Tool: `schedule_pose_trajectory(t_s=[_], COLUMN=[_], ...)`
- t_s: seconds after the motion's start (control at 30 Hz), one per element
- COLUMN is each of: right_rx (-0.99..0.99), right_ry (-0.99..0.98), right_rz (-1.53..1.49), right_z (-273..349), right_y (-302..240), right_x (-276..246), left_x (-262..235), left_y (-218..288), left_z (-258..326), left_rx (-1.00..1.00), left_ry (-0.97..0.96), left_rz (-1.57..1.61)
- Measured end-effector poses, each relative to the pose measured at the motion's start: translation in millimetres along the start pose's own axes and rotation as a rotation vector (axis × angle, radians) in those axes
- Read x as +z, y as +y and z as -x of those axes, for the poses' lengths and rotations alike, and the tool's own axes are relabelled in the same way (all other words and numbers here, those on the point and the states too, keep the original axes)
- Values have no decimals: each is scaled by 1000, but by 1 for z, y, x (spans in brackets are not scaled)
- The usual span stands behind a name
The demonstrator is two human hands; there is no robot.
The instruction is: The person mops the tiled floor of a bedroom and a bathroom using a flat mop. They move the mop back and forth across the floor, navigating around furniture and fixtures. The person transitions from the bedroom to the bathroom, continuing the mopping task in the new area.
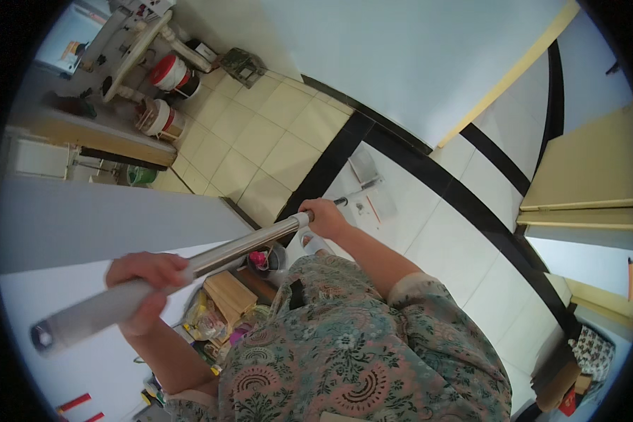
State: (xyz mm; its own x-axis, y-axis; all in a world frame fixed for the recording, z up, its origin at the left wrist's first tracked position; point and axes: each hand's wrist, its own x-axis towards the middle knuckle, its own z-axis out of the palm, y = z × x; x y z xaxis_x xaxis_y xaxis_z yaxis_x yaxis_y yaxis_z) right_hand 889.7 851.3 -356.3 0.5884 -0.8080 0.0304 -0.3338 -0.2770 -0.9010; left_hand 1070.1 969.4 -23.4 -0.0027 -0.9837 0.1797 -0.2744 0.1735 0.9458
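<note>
A long-handled floor tool with a pale, flat head slants across the view; its metal pole (250, 246) ends in a thick white grip at the left. My left hand (144, 278) is closed around that grip and slightly blurred. Further along the pole, my right hand (323, 216) is wrapped around the shaft. Beyond it the flat head (363, 166) rests on the white tiles. Small bits of debris and a thin orange strip (371, 208) lie beside the head. One of my feet (315, 244) shows below the right hand.
Under the sink at upper left stand a red-lidded bucket (169, 72) and another white bucket (163, 119). A dark green crate (243, 67) sits by the wall. Wooden boxes (230, 295) and a dark bin (267, 259) crowd my left side. A yellow-edged door (584, 162) is at right.
</note>
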Motion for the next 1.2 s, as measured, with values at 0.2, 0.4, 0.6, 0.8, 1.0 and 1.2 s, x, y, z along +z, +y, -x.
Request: schedule_pose_trajectory(t_s=[0.2, 0.4, 0.6, 0.8, 1.0, 1.2], right_rx=[121, 128, -6, -255, -371, -572], right_ry=[113, 157, -175, -653, -831, -632], right_rz=[-46, -2, -170, -108, 63, 195], right_z=[70, 132, 93, 11, -106, -215], right_y=[-23, 43, -13, -98, -145, -174], right_x=[-15, -14, -23, 11, 68, 129], left_x=[32, 96, 66, -18, -103, -182], left_y=[8, -8, 31, 87, 66, 32], left_z=[6, 23, 34, 76, 74, 31], left_rx=[159, 103, 391, 710, 691, 718], left_ry=[340, 188, 5, -73, 75, 446], left_rz=[410, 561, 415, 216, 253, 115])
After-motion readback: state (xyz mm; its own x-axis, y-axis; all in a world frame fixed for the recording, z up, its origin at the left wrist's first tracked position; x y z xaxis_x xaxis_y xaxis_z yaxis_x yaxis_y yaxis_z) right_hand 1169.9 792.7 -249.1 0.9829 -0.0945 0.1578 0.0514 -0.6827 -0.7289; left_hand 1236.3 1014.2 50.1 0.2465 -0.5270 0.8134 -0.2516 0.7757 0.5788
